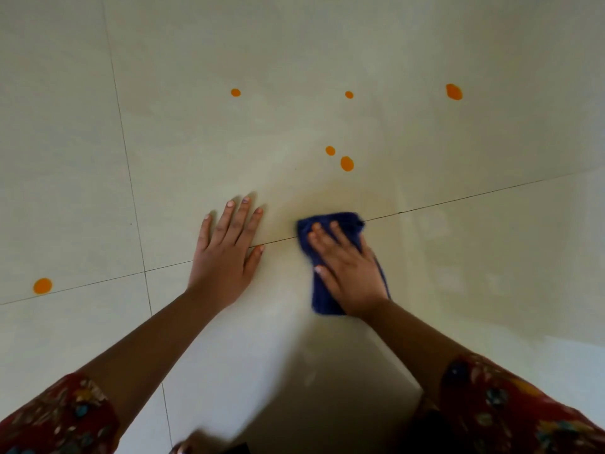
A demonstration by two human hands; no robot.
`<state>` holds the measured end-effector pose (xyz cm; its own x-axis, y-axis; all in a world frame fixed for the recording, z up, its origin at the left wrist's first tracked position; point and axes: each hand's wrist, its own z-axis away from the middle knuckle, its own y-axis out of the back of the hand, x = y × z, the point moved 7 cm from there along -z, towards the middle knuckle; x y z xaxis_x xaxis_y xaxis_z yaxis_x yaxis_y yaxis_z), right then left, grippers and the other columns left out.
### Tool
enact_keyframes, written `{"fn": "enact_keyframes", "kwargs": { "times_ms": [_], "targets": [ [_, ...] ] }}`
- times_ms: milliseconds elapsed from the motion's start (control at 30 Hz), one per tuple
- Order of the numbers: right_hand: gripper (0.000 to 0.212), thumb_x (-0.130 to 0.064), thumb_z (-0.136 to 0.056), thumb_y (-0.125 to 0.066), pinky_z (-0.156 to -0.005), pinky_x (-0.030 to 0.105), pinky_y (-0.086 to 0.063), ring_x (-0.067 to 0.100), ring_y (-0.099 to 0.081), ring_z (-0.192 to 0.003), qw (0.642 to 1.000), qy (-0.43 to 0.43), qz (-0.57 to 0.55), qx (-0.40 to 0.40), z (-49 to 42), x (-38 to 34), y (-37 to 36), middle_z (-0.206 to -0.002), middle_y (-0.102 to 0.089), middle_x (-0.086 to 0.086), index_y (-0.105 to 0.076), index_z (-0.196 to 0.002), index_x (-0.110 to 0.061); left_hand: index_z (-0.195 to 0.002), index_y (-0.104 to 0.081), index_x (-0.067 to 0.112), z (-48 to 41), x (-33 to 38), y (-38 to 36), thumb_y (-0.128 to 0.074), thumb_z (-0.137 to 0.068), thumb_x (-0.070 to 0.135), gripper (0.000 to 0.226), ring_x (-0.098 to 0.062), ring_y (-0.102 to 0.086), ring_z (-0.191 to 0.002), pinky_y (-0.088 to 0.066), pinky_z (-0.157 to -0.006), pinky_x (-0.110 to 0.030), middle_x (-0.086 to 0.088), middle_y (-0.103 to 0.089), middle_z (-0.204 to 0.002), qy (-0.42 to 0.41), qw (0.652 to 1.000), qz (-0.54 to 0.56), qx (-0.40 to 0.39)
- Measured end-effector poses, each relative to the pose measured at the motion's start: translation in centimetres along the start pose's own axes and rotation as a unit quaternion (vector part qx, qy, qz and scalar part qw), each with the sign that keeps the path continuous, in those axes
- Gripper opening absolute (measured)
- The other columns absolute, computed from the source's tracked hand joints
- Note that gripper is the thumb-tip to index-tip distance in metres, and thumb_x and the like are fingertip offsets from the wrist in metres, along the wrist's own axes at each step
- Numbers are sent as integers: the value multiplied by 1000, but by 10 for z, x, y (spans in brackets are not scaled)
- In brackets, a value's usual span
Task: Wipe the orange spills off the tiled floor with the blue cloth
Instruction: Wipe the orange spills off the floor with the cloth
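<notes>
Because the right hand (347, 273) is pressing flat on the cloth (322, 299) with fingers straight and slightly spread, not curling round it, the cloth could be sliding out from under the palm on a fast stroke. A loaded cloth could also be smearing orange over the pale floor (458, 257) instead of lifting it. Nothing is being pinched.

The cloth is lying folded on the floor across a grout line (458, 199), near the left hand (224, 263), which is resting open and flat on the tile, probably bracing. Just ahead of the cloth, two spills (347, 163) are sitting close together. Three more (349, 95) are lying farther off in a row, and one (43, 286) is sitting well apart at far left. All six are waiting to be wiped.
</notes>
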<state>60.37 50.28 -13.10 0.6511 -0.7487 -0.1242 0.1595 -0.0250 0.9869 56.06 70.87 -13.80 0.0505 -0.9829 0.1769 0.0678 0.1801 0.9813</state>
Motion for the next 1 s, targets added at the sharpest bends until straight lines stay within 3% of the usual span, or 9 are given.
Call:
{"fn": "enact_keyframes", "kwargs": {
  "times_ms": [100,167,300,400,467,600,800,900,1000],
  "targets": [
    [57,-41,-99,-24,-115,50,-22,18,-9,-149,988,-154,-18,22,-32,51,10,-160,-20,-7,-22,-153,-23,-154,-18,18,1,0,0,-23,-98,43,61,-25,-12,-149,-11,-119,-48,-5,-12,-162,-3,1000,-2,3],
    [60,-42,-97,-21,-115,51,-22,20,-12,-149,982,-188,-3,30,-56,29,13,-160,-20,-5,-22,-153,-22,-154,-18,18,0,0,-1,-24,-98,43,61,-25,-13,-149,-11,-119,-48,-5,-13,-162,-1,1000,-3,4],
    [60,-45,-99,-29,-116,54,-17,21,-9,-150,996,77,31,-44,-7,-61,-8,-161,-18,-5,-18,-154,-24,-154,-18,18,0,1,1,-22,-98,41,60,-25,-11,-149,-10,-119,-48,-5,-13,-162,-5,1000,0,-1],
    [59,-50,-100,-26,-115,54,-17,20,-9,-150,986,154,32,-55,44,-24,-6,-160,-17,-8,-14,-154,-29,-154,-17,18,2,0,-1,-24,-99,42,61,-25,-10,-149,-10,-119,-48,-5,-11,-162,-7,1000,2,-7],
    [58,-49,-100,-20,-111,57,-23,22,-10,-149,992,112,51,-41,35,18,-1,-160,-15,-7,-11,-154,-29,-154,-17,18,2,-1,-2,-24,-99,42,61,-25,-10,-149,-10,-120,-48,-5,-11,-162,-3,1000,9,-12],
    [60,-43,-98,-25,-112,60,-21,25,-13,-149,993,-111,27,16,-32,18,9,-160,-20,-4,-20,-153,-23,-154,-19,21,1,-5,3,-17,-97,41,60,-17,-8,-149,-2,-120,-41,2,-11,-162,17,996,89,-17],
    [60,-46,-97,-31,-114,55,-15,17,-6,-150,994,92,18,-59,28,-68,-11,-161,-11,-11,-17,-153,-30,-154,-14,23,43,-23,13,-18,-98,38,59,-8,1,-148,1,-121,-34,8,-6,-161,108,976,188,14],
    [56,-45,-98,-25,-112,57,-23,17,-12,-149,999,-5,19,-40,-20,-39,-2,-160,-18,-10,-21,-153,-30,-154,-19,20,72,-29,12,-24,-98,35,58,-11,-3,-149,-3,-121,-35,6,-11,-161,144,968,202,27],
    [57,-47,-100,-19,-116,56,-13,16,-6,-150,989,-150,2,-1,-100,-38,11,-162,-10,-11,-14,-154,-30,-153,-23,20,97,-31,13,-25,-98,37,58,-13,-8,-149,-5,-120,-35,4,-15,-161,153,966,205,36]
  ]
}}
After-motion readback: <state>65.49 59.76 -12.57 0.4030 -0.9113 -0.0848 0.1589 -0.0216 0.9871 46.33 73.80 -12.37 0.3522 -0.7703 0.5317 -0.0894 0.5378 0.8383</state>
